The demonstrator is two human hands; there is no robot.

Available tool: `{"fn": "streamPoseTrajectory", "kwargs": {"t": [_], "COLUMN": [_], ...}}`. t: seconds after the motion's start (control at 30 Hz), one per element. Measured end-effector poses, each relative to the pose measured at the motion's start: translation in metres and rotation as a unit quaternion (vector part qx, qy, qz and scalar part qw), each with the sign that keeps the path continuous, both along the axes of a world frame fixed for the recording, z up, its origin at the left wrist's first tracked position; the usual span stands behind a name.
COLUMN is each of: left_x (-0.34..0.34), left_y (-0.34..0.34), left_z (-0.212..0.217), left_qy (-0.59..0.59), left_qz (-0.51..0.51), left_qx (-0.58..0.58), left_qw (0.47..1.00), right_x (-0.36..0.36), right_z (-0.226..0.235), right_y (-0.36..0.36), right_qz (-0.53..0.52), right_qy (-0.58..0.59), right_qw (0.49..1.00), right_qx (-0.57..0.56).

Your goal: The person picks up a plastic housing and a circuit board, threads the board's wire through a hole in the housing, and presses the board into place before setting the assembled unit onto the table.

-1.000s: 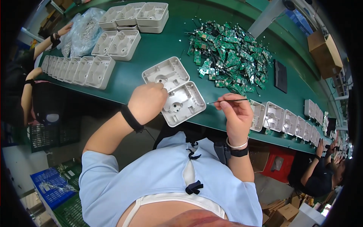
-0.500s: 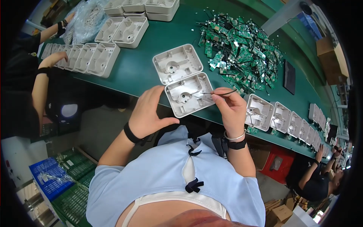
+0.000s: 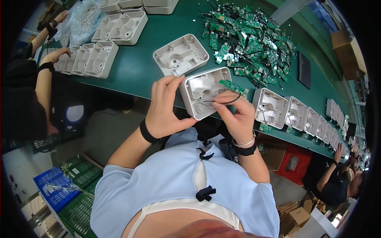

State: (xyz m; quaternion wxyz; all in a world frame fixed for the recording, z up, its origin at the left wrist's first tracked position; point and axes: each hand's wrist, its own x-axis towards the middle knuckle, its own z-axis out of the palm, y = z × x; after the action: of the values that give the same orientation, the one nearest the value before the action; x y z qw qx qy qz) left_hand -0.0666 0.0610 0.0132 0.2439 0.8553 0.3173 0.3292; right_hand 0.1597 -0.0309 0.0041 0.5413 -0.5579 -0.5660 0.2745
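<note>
My left hand (image 3: 163, 113) grips a light grey plastic housing (image 3: 189, 99) by its left side, thumb along the near edge. The housing tilts, its open side facing up and to the right, showing moulded ribs and a round hole. In a pinch, my right hand (image 3: 238, 117) holds a thin black cable (image 3: 235, 102), its end inside the housing near the hole. A green circuit board (image 3: 234, 87) hangs with the cable just above my right fingers, over the housing's right rim. Behind lies another open grey housing (image 3: 186, 49) on the green table.
A heap of green circuit boards (image 3: 250, 43) covers the far table. A row of housings (image 3: 270, 109) runs to the right; more housings (image 3: 99, 59) stand left beside a co-worker's hand (image 3: 59, 54). A black flat tray (image 3: 304, 70) lies far right. Crates (image 3: 55, 186) stand below left.
My left hand has closed on the near housing, which is now tilted up and apart from the other one. My right hand has moved inward and down with the cable, and the circuit board has come into sight.
</note>
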Motion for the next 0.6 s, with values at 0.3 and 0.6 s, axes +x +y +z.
{"fn": "streamPoseTrajectory", "kwargs": {"t": [0.3, 0.6], "left_x": [0.004, 0.011], "left_y": [0.005, 0.003], "left_z": [-0.007, -0.035], "left_qy": [-0.05, -0.188], "left_qz": [-0.079, -0.187], "left_qx": [-0.032, -0.232], "left_qw": [0.995, 0.936], "right_x": [-0.007, -0.02], "right_z": [0.003, 0.015], "right_y": [0.002, 0.005], "right_qz": [-0.035, -0.048], "right_qy": [-0.046, -0.258], "right_qw": [0.998, 0.964], "right_qx": [-0.025, 0.038]}}
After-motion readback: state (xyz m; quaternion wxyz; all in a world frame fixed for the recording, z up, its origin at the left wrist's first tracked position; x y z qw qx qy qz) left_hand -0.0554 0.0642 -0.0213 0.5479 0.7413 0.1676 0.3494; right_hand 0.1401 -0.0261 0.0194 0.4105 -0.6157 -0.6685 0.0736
